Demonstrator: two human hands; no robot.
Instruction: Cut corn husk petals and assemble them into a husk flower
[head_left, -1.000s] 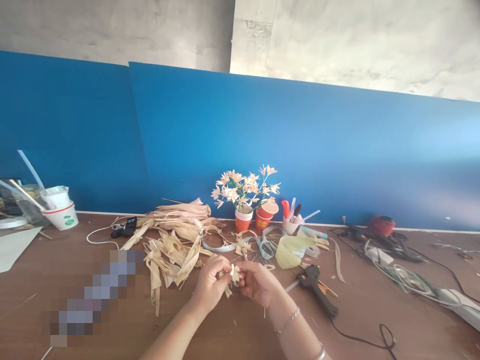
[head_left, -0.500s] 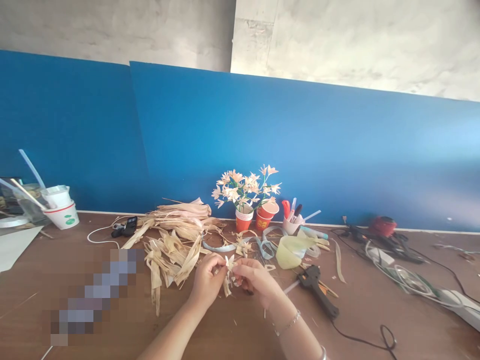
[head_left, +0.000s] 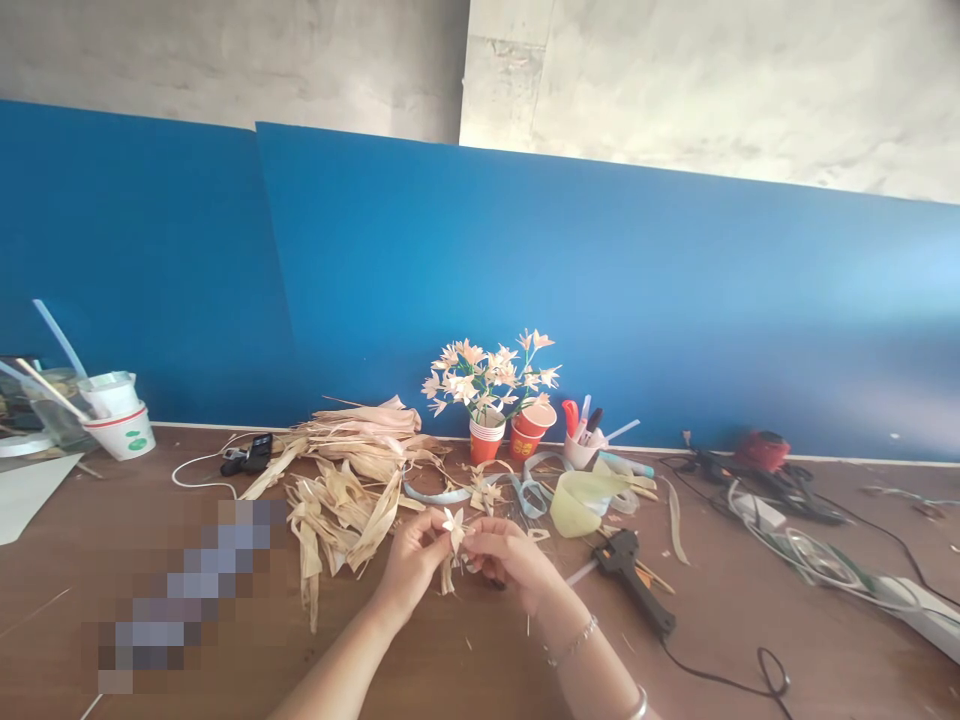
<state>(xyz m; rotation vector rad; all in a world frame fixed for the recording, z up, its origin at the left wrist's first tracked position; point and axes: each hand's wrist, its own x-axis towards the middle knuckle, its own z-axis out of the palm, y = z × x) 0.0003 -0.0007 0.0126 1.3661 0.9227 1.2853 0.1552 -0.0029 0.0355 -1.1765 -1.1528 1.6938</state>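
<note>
Between my two hands is a small pale flower (head_left: 454, 530) with pointed petals, its face turned up. My left hand (head_left: 414, 562) pinches it from the left with thumb and forefinger. From the right, my right hand (head_left: 511, 560) closes its fingertips on the flower's side; something small and dark shows under those fingers, too hidden to name. Dry husk strips (head_left: 345, 510) lie in a pile left of my hands. Behind them, finished-looking flowers on green stems (head_left: 491, 375) stand in a stack of red-and-white paper cups (head_left: 487, 440).
A black glue gun (head_left: 637, 585) with its cord lies to the right, near a yellow-green ribbon (head_left: 581, 505). A cup of pens (head_left: 581, 450) stands behind. Tangled cables (head_left: 799, 550) lie far right, a white bowl (head_left: 124, 432) far left. A blue partition (head_left: 465, 260) closes the back.
The small flower has turned so that its open petals show more clearly between my fingertips. Both hands keep nearly the same place; the view has shifted very slightly.
</note>
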